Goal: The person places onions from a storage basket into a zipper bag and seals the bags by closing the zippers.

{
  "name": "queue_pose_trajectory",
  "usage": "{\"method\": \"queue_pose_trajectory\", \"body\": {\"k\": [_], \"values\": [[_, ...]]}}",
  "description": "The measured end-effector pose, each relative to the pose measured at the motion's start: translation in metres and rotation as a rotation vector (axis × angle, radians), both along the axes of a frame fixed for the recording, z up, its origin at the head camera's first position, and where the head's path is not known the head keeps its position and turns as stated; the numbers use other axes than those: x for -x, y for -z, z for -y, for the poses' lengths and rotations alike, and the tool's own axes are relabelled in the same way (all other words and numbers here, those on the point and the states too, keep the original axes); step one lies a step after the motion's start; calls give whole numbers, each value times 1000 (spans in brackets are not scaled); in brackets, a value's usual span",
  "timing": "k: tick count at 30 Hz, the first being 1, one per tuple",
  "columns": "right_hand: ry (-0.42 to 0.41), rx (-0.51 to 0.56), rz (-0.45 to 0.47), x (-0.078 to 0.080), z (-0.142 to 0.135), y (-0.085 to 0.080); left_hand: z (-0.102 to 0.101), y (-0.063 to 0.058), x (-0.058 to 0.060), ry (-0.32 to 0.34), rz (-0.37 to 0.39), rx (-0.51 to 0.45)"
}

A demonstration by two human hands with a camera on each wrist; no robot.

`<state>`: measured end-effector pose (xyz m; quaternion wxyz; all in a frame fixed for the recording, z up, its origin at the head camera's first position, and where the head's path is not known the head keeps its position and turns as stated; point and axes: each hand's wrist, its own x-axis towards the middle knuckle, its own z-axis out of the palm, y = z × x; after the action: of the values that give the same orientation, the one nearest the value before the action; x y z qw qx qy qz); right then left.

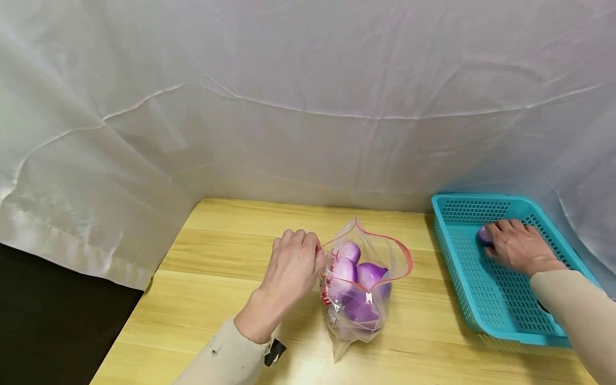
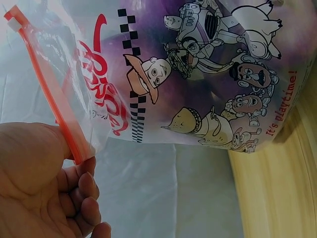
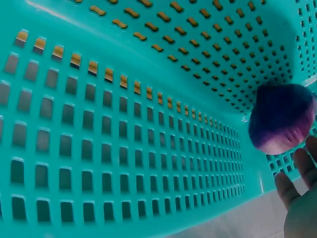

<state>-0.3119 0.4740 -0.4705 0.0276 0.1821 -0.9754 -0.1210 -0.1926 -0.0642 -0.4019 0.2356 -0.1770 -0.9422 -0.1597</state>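
Observation:
A clear zip bag (image 1: pixel 358 313) with a red zip strip stands on the table with its mouth spread, holding several purple onions (image 1: pixel 358 305). My left hand (image 1: pixel 293 262) pinches one side of the bag's rim between thumb and fingers. Up close in the left wrist view, the strip (image 2: pixel 54 109) runs into that grip, and cartoon figures are printed on the bag. Inside the turquoise basket (image 1: pixel 454 272), my right hand (image 1: pixel 522 246) reaches to a single purple onion (image 1: pixel 483 235). In the right wrist view its fingertips (image 3: pixel 285 188) are right beside that onion (image 3: pixel 280 121).
The basket (image 3: pixel 133 129) has slotted walls and a perforated floor, and stands at the right of the wooden table (image 1: pixel 212 278). A pale cloth (image 1: pixel 308 155) hangs behind the table and along its sides. Dark space (image 1: pixel 53 321) lies beyond the table's left edge.

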Motion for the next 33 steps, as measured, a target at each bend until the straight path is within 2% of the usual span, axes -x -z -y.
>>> {"method": "queue_pose_trajectory", "body": {"k": [8,14,19,29,33], "values": [[-27,-14,-117,3,-1,6,0,1,0,-3,29,-9],[-34,-33,-109,5,-6,12,-1,3,0,-5,13,-6],[-76,-44,-132,7,-11,17,-1,3,0,-5,14,-3],[-98,-141,-96,2,-11,21,0,3,-1,-3,45,-11],[-89,-118,-109,2,-13,23,0,2,-1,-4,44,-8]]}}
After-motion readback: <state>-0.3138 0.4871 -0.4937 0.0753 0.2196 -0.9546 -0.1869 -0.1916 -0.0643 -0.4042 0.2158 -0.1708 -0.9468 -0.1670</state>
